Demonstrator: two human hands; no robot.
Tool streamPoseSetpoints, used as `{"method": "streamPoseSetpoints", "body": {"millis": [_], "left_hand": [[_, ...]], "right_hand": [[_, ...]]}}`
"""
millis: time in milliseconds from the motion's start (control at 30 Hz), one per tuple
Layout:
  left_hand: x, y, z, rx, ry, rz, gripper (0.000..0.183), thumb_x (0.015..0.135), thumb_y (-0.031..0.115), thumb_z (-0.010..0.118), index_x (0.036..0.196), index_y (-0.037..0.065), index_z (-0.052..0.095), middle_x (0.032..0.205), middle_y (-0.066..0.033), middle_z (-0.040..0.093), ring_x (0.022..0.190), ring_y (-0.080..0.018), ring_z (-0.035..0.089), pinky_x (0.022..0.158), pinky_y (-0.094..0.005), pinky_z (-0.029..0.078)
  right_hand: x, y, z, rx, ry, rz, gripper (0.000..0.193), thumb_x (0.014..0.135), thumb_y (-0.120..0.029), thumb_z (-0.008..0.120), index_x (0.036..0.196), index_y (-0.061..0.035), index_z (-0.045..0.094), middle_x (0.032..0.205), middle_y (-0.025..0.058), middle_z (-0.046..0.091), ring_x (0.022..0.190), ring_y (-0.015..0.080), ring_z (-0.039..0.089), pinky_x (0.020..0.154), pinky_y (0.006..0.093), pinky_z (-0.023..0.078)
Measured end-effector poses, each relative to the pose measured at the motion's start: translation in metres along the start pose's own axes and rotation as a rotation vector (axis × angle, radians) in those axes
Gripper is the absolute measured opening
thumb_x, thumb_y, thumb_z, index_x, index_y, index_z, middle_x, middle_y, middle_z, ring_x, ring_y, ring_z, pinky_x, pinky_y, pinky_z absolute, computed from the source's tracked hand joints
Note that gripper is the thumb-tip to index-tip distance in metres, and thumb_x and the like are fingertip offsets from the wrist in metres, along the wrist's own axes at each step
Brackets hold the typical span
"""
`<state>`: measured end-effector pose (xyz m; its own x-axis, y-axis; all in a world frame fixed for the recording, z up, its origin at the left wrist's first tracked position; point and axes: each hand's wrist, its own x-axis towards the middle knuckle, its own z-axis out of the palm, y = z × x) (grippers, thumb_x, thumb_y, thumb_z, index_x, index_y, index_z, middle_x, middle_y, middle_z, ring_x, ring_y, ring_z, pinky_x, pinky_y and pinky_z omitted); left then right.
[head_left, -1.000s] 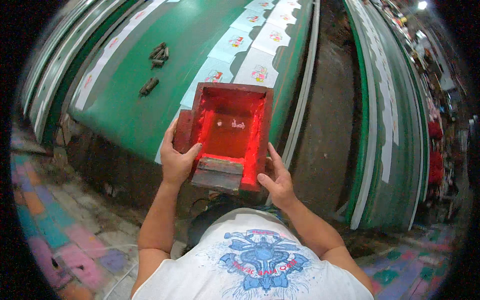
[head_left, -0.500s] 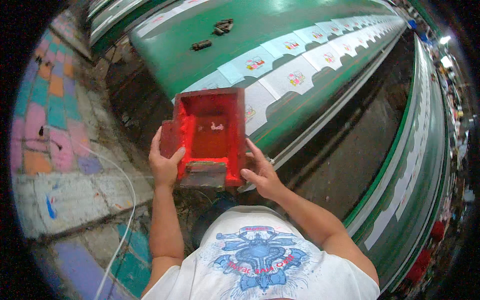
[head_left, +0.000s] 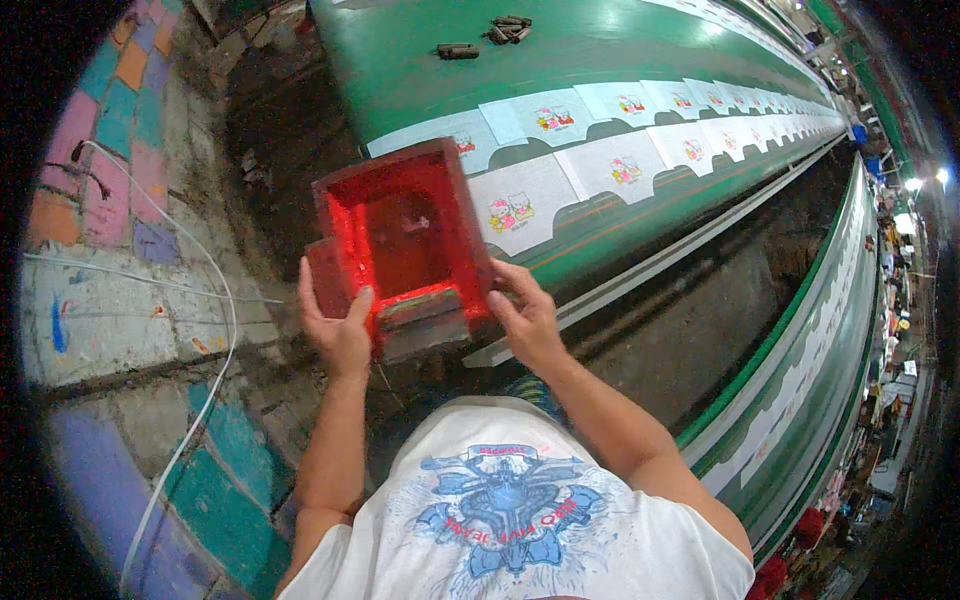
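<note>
Between my two hands is a small screen-printing frame (head_left: 466,225), a deep wooden box smeared with bright red ink. Its mesh floor (head_left: 408,240) looks dark red, with a small pale motif in it. My left hand (head_left: 340,325) grips the near left corner, thumb on the inner edge and fingers on the outside. On the right wall near the front, my right hand (head_left: 527,315) holds with thumb and fingers. Across the frame's near end lies a worn grey-olive strip (head_left: 420,306). The frame is held in the air, tilted, beside the end of a green printing table (head_left: 400,90).
Rows of white and pale blue cut pieces (head_left: 515,240) with cartoon prints lie along the table. Several dark cylinders (head_left: 510,30) rest farther back. A metal rail (head_left: 660,260) edges the table; another green table (head_left: 780,440) stands right. A white cable (head_left: 232,320) crosses the painted floor left.
The frame has turned slightly anticlockwise and shifted a little left, still in both hands. The view has swung, so the table and its printed pieces sit farther right.
</note>
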<state>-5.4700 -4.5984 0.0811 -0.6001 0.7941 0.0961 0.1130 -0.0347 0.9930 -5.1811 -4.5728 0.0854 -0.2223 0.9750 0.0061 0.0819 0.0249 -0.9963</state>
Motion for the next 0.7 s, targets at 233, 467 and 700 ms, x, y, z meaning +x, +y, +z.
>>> {"method": "streamPoseSetpoints", "body": {"millis": [233, 467, 700], "left_hand": [[-0.05, -0.011, 0.124, -0.062, 0.062, -0.034, 0.102, 0.086, -0.002, 0.093, 0.176, 0.004, 0.046, 0.17, -0.017, 0.059, 0.155, -0.0288, 0.059, 0.131, -0.0436, 0.046], [-0.09, -0.005, 0.191, -0.026, 0.146, -0.154, 0.102, 0.086, -0.002, 0.094, 0.176, 0.003, 0.046, 0.172, -0.0181, 0.057, 0.156, -0.0295, 0.058, 0.132, -0.0433, 0.046], [-0.09, -0.006, 0.197, 0.084, 0.177, -0.17, 0.103, 0.083, -0.004, 0.095, 0.175, 0.003, 0.048, 0.173, -0.0178, 0.057, 0.157, -0.0288, 0.057, 0.133, -0.0431, 0.045]], "right_hand": [[0.036, 0.018, -0.12, -0.089, -0.043, 0.084, 0.057, 0.107, -0.002, 0.077, 0.161, 0.0059, 0.062, 0.149, 0.0194, 0.076, 0.139, 0.026, 0.071, 0.123, 0.0398, 0.052], [0.06, 0.032, -0.211, -0.205, -0.224, 0.119, 0.06, 0.107, -0.006, 0.079, 0.163, 0.0056, 0.06, 0.155, 0.0235, 0.073, 0.146, 0.0305, 0.068, 0.127, 0.0412, 0.05], [0.063, 0.033, -0.231, -0.1, -0.343, 0.049, 0.061, 0.108, -0.004, 0.075, 0.166, 0.0006, 0.059, 0.157, 0.0167, 0.07, 0.141, 0.0264, 0.068, 0.118, 0.0428, 0.056]]}}
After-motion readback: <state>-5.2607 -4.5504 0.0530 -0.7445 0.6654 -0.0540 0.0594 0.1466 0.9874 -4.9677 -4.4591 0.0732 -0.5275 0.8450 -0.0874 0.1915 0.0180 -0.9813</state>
